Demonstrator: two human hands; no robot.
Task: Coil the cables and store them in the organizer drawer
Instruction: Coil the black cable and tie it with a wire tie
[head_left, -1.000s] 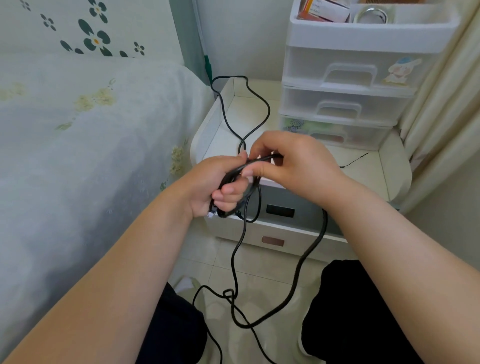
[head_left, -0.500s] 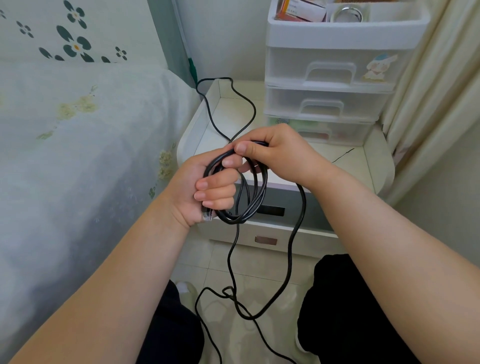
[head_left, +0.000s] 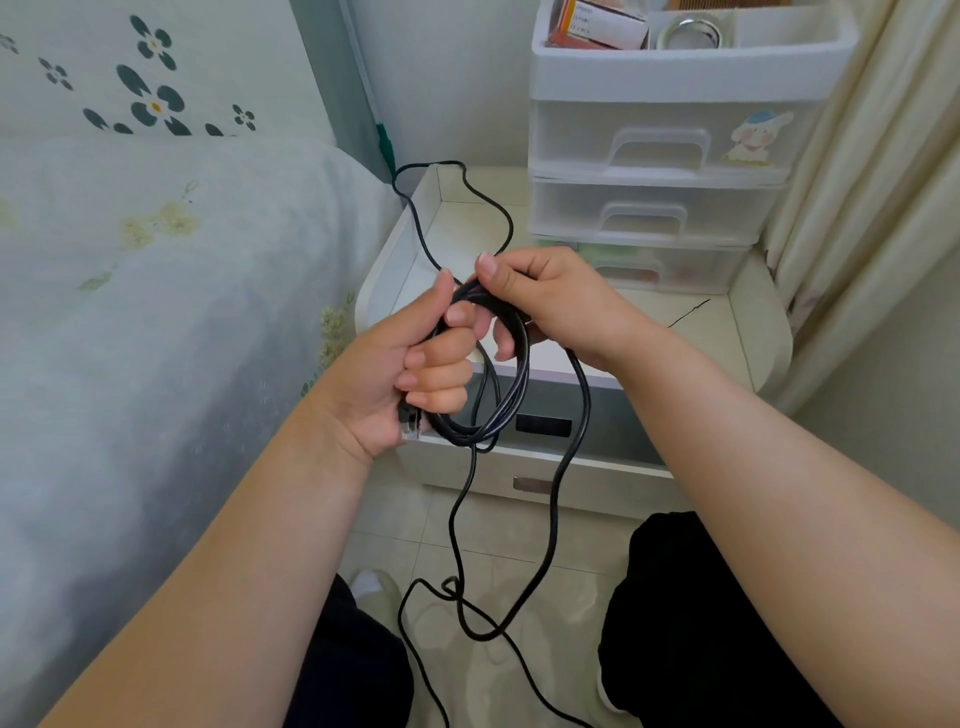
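A black cable (head_left: 511, 400) is wound into a few loops in front of the nightstand. My left hand (head_left: 410, 364) grips the left side of the coil, with the cable's clear plug end (head_left: 409, 423) sticking out below the palm. My right hand (head_left: 550, 301) pinches the top of the coil. Loose cable hangs from the coil to the floor (head_left: 467, 597), and another length runs back over the nightstand's top. The white plastic organizer (head_left: 660, 156) with three shut translucent drawers stands at the back of the nightstand.
The white nightstand (head_left: 727, 332) has a raised rim and a shut drawer below. A bed with a pale cover (head_left: 156, 312) lies to the left, a cream curtain (head_left: 883, 182) to the right. The organizer's top tray holds a box and a round metal item. My knees frame the tiled floor.
The coil has gained a loop and grown wider. My right hand has brought more cable up to the top of the coil, while my left hand keeps its grip.
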